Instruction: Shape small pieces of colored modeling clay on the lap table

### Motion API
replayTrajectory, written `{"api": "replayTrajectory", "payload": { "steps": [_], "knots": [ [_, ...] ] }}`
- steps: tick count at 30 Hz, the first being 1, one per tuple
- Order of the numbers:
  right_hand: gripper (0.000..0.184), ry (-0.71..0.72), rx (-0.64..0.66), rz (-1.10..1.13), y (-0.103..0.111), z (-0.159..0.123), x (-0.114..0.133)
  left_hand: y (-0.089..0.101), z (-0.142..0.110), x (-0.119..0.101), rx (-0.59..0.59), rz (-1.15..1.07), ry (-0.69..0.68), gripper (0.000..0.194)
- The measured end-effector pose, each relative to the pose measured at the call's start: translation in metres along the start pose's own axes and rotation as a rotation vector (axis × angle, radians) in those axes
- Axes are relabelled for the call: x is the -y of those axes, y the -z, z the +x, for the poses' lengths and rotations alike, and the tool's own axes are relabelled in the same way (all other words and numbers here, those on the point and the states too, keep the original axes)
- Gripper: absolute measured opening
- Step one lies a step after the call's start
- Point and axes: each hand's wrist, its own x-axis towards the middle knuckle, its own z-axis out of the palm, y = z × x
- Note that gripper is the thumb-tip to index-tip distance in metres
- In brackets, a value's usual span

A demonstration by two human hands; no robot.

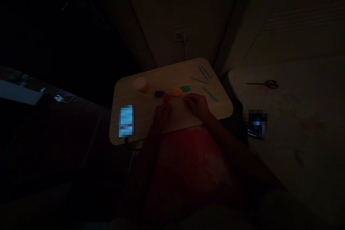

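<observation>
In dim light, several soft lumps that look like modelling clay lie on a small wooden-topped table [145, 118]. They are a dark purple lump [159, 94], a red lump [166, 97], an orange lump [177, 92] and a green lump [185, 88]. My left hand [162, 112] rests just below the red lump, its fingers curled in. Close to the orange lump, my right hand [198, 104] has its fingers bent together at the tips. Darkness hides whatever either hand may be holding.
A pale round tub [140, 84] stands at the table's back left, with a lit phone [126, 120] nearer the front. Thin teal sticks [199, 80] and a wider teal strip [210, 94] lie on the right. Scissors [265, 84] rest on a pale surface beyond.
</observation>
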Motion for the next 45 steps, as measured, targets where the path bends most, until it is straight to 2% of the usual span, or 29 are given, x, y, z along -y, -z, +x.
{"api": "replayTrajectory", "payload": {
  "steps": [5,12,16,21,25,31,38,45],
  "knots": [
    [0.013,-0.016,-0.01,0.026,-0.0027,0.0003,-0.0057,-0.0003,0.0003,0.0019,-0.013,-0.008,0.015,0.049],
    [0.01,-0.065,-0.021,0.032,-0.0029,0.0005,-0.0047,-0.0006,-0.0007,-0.0009,-0.002,-0.003,-0.01,0.049],
    [0.01,-0.077,-0.032,0.052,-0.0028,0.0003,-0.0023,-0.0004,-0.0009,-0.0015,-0.008,-0.001,0.02,0.048],
    [0.022,-0.074,-0.065,0.089,-0.0034,0.0,-0.002,-0.0004,-0.001,-0.0018,-0.003,0.01,-0.004,0.051],
    [0.017,-0.068,-0.037,0.082,-0.0023,-0.0002,-0.0015,-0.0008,-0.0009,-0.0019,-0.007,-0.012,0.009,0.051],
    [0.029,-0.017,0.0,0.025,0.0001,-0.0002,0.0019,-0.0003,-0.0004,-0.0008,-0.005,0.014,0.002,0.051],
    [0.031,-0.004,-0.005,-0.005,-0.0005,0.0009,-0.0008,0.0,0.0001,0.0018,-0.013,-0.003,-0.01,0.049],
    [0.016,-0.045,0.019,0.002,-0.0021,0.0005,-0.001,-0.0003,-0.0007,-0.001,-0.021,-0.02,0.022,0.051]
  ]
}}
